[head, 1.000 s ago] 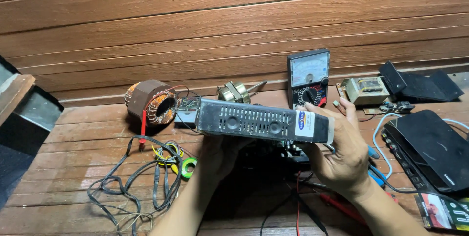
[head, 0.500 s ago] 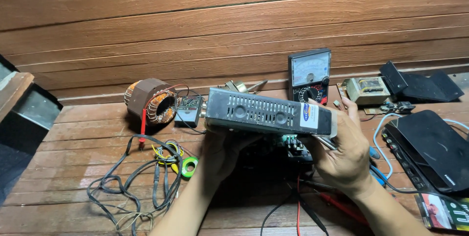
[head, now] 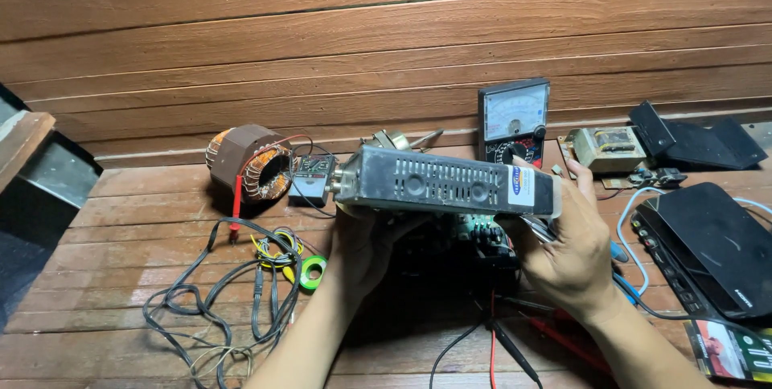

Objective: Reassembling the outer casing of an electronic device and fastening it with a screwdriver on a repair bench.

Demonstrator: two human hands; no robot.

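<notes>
While I hold the grey perforated metal casing [head: 446, 182] up above the wooden plank worktop [head: 121, 220], my left hand [head: 371, 248] supports it from beneath, the fingers curled up against its underside, and my right hand [head: 569, 240] clasps its right end, thumb and fingers wrapped round the corner beside the small blue and white sticker. The casing lies lengthwise, tilted slightly down to the right, its slotted face turned towards me. Below it, a green circuit board [head: 481, 232] with dark parts shows between my hands.

Behind the casing, an analogue multimeter with a black body and pale dial [head: 513, 119] leans against the wooden wall. To the left sits a copper-wound coil wrapped in brown tape [head: 248, 162], with a small black box [head: 312, 176] just beside it. Near my left forearm lie a tangle of black cables [head: 217, 292] and a green roll of tape [head: 312, 271]. On the right, a flat black device [head: 712, 244] rests near my right wrist, and a small pale transformer [head: 605, 146] stands further back.
</notes>
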